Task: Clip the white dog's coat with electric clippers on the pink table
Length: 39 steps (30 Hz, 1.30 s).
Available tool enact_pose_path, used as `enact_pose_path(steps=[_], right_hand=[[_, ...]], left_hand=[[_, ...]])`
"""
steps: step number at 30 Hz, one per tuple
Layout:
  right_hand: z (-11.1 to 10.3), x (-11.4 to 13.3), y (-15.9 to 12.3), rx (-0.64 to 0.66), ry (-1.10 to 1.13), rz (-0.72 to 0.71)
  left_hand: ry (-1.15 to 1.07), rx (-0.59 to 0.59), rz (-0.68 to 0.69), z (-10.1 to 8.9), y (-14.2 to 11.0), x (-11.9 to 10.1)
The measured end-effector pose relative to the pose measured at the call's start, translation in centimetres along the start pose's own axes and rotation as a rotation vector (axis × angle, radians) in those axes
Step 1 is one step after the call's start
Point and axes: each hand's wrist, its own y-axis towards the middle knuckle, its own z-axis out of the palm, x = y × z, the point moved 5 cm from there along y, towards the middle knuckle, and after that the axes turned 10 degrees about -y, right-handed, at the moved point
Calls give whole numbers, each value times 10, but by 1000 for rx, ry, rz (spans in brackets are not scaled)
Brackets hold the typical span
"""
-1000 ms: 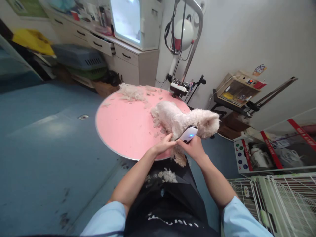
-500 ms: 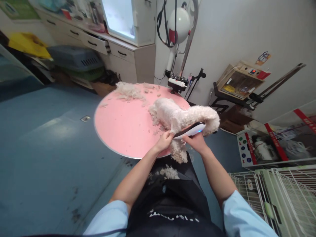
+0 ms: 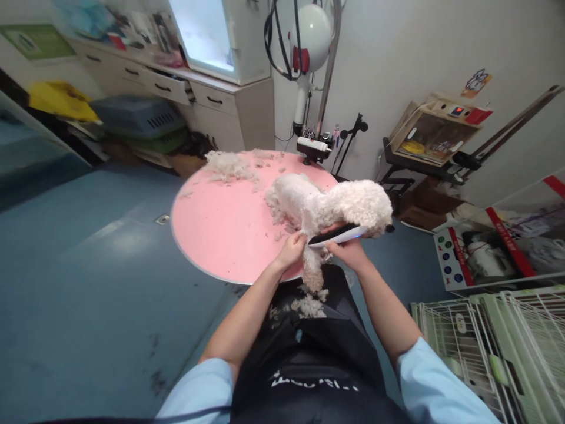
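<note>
A white curly-haired dog (image 3: 295,197) is on the round pink table (image 3: 212,229), its body clipped short and its head fluffy, facing right. My left hand (image 3: 292,250) is closed around the dog's front leg (image 3: 312,268), which stretches toward me past the table edge. In my right hand (image 3: 351,254) is a white and black hair clipper (image 3: 338,235) with a small blue light. Its front end lies against the leg, close to my left fingers. Cut fur (image 3: 309,306) rests on my black apron (image 3: 304,353).
A heap of cut fur (image 3: 229,166) lies at the table's far left. Behind the table stand a tool holder (image 3: 314,146) and a post with a white round dryer (image 3: 312,38). Wire cages (image 3: 459,341) are at the lower right. A grey pet carrier (image 3: 139,115) sits by the drawers.
The dog's head has lifted and turned, so its nose now points right. More fur has come off the held leg, which looks thinner. The clipper has tilted slightly.
</note>
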Motion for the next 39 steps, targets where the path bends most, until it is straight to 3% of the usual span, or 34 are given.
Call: enact_pose_path(steps=[4,9,11,14,16,22,24,27,29,36,39], right_hand=[[9,-1,-5,145,-15,-61],[19,-32,-35,351,153,-1],[14,-46,-35,157,259,35],[1,-64,-28,-338,346,133],[4,-69,-22,-431,368,205],[24,-72,-16,-149,713,219],[26,-78,-18,-163,834,263],[25,-90,-16,-301,942,325],[28,-93,-12,-305,989,344],[45,-98,-5,30,991,416],[52,-105,-10,82,977,449]], left_hand=[[-45,-5,-48,0,-1,-1],[-67,-40,-85,0,-2,0],[-68,-41,-84,0,-1,1],[-54,-58,-92,-2,1,2],[-62,-84,-91,-3,3,2],[-120,-171,-119,-5,2,0],[-130,-164,-130,-4,2,0],[-116,-135,-122,-1,3,-2],[-108,-139,-104,0,3,-3],[-127,-165,-125,0,3,1],[-123,-167,-112,0,2,2]])
